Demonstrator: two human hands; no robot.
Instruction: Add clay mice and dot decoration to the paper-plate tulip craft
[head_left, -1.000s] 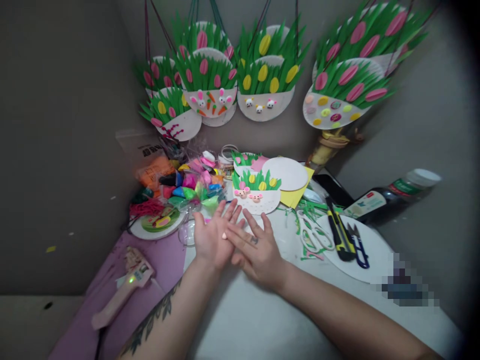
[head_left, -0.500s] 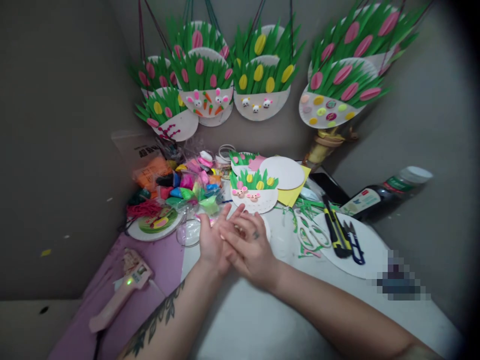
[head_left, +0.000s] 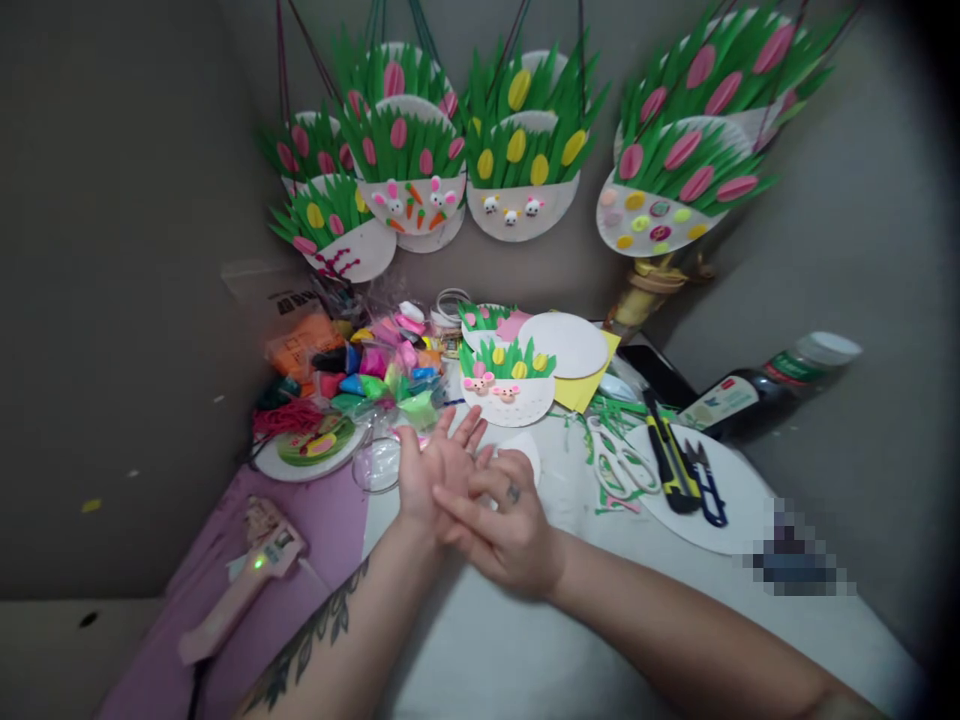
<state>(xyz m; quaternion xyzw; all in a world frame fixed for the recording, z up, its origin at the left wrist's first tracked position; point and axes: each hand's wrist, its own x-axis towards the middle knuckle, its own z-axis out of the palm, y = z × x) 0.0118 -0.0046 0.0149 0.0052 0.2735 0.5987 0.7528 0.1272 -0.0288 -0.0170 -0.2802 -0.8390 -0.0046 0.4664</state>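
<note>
Over the near middle of the table, my left hand point(head_left: 442, 475) lies palm up, its fingers spread and stretched out. My right hand point(head_left: 506, 520) rests against the lower part of that palm, its fingers bent together and one fingertip touching the skin. Whatever may be between the right fingers is hidden. Just beyond the hands stands a paper-plate basket point(head_left: 517, 400) with green paper grass, yellow tulips and two small pink animal faces. A white round piece point(head_left: 525, 455) is partly covered behind my right hand. Left of my hands sits a clear round container point(head_left: 377, 465).
Bags of coloured clay point(head_left: 375, 365) crowd the back left. A lit glue gun point(head_left: 244, 585) lies on the purple sheet point(head_left: 330, 510). To the right are white scissors point(head_left: 619, 465), a yellow-black cutter point(head_left: 673, 465), thread snips point(head_left: 706, 485) and a dark bottle point(head_left: 765, 385).
My right hand has slid down and slightly right across the left palm, and its fingers have curled more. More of the left palm and fingers now shows.
</note>
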